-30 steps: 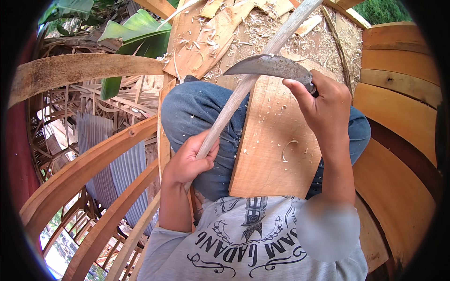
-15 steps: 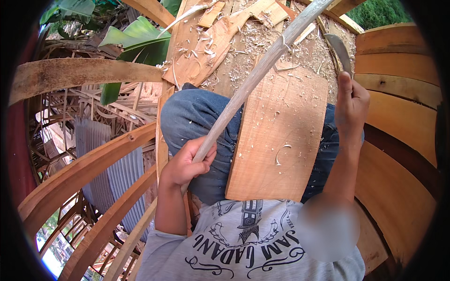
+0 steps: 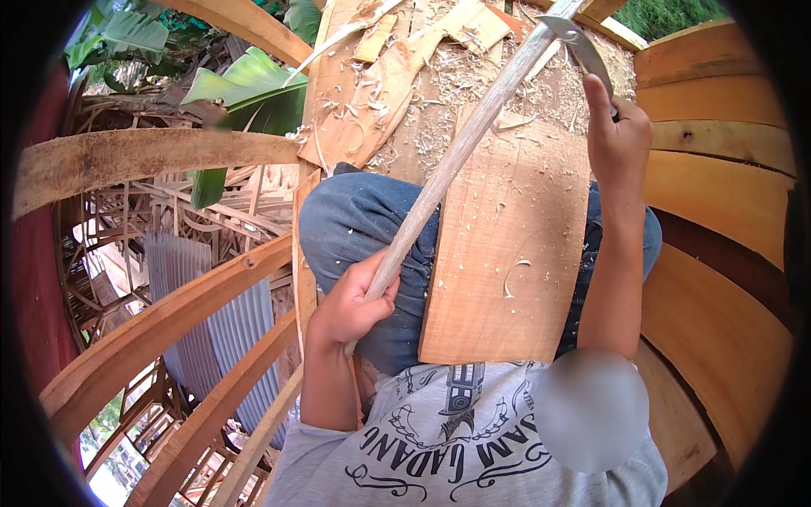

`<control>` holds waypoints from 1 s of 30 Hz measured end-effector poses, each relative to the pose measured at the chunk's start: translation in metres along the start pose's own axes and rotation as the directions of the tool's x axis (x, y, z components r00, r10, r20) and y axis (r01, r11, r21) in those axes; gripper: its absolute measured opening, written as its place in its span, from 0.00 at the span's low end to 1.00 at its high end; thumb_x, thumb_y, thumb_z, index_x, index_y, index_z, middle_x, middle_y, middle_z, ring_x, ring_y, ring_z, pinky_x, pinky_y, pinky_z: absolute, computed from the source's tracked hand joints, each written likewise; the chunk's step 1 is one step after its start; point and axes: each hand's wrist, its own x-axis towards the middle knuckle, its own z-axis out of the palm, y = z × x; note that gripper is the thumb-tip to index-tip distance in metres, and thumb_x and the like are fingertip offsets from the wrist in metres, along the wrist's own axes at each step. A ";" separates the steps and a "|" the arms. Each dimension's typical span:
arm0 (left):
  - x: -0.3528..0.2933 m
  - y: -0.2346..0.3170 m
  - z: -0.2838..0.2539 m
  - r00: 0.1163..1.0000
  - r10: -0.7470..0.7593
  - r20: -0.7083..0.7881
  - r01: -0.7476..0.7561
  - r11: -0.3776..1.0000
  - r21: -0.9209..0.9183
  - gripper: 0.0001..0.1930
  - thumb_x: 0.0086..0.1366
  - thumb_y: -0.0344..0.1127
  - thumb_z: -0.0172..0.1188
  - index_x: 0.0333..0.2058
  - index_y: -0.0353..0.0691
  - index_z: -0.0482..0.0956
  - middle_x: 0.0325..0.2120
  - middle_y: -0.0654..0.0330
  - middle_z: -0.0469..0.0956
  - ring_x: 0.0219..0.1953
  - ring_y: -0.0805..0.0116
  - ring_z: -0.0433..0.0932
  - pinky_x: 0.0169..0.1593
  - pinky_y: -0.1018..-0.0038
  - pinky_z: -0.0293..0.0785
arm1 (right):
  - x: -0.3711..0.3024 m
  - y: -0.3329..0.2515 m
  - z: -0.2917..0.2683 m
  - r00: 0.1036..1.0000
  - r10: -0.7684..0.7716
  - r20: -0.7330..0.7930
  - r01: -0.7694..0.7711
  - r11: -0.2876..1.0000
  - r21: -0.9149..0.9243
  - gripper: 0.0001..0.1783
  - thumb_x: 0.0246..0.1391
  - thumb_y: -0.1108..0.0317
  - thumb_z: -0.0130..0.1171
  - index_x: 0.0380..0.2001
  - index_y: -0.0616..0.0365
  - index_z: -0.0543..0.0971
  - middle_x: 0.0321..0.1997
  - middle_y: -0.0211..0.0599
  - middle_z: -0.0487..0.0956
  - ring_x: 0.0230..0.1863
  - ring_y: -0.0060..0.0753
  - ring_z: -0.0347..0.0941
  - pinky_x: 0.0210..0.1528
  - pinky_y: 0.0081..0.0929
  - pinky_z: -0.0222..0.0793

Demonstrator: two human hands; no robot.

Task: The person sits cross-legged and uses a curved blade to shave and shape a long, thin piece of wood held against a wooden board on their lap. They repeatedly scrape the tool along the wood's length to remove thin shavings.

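A long, pale wooden pole [image 3: 460,162] slants from my lap up to the far right. My left hand [image 3: 358,297] is closed around its lower part, near my left thigh. In my right hand [image 3: 619,144] is a knife [image 3: 590,52] with a curved metal blade, the thumb lying along its back. The blade's tip end overlaps the pole's upper part at the top of the view; whether it bites into the wood I cannot tell. Across my legs lies a flat wooden board [image 3: 507,262] with a few curled shavings on it.
Shavings [image 3: 439,93] litter the plank floor ahead, with cut wood pieces [image 3: 393,97] at its left. Curved wooden ribs [image 3: 152,152] stand on the left, planked wooden siding [image 3: 718,194] on the right. Corrugated sheets [image 3: 241,355] and a large green leaf [image 3: 262,93] show beyond the ribs.
My right hand has moved up and slightly left, bringing the knife blade from beside the pole to across its upper part. My left hand keeps its hold on the pole.
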 end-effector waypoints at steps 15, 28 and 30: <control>0.001 0.004 0.006 0.999 -0.009 -0.048 0.012 0.998 0.060 0.13 0.41 0.28 0.52 0.29 0.38 0.63 0.18 0.68 0.59 0.18 0.80 0.58 0.19 0.81 0.54 | -0.053 -0.020 -0.005 0.934 -0.298 0.197 0.337 0.919 -0.206 0.36 0.37 0.32 0.64 0.09 0.57 0.69 0.06 0.35 0.65 0.09 0.36 0.65 0.13 0.29 0.58; -0.001 0.002 0.002 1.000 0.004 0.001 -0.004 0.999 0.038 0.11 0.42 0.28 0.51 0.27 0.39 0.62 0.18 0.67 0.59 0.19 0.80 0.57 0.21 0.81 0.55 | 0.019 0.040 -0.038 0.986 0.169 -0.009 -0.169 0.982 -0.085 0.40 0.50 0.34 0.55 0.12 0.67 0.74 0.06 0.37 0.63 0.12 0.30 0.60 0.18 0.32 0.56; 0.001 -0.007 0.003 0.997 0.076 -0.010 -0.076 0.997 0.015 0.11 0.42 0.28 0.52 0.27 0.40 0.61 0.17 0.67 0.60 0.18 0.80 0.56 0.21 0.81 0.54 | 0.017 0.046 -0.044 0.988 0.156 -0.009 -0.156 0.987 -0.039 0.38 0.51 0.36 0.56 0.13 0.66 0.75 0.07 0.36 0.63 0.12 0.27 0.59 0.18 0.30 0.56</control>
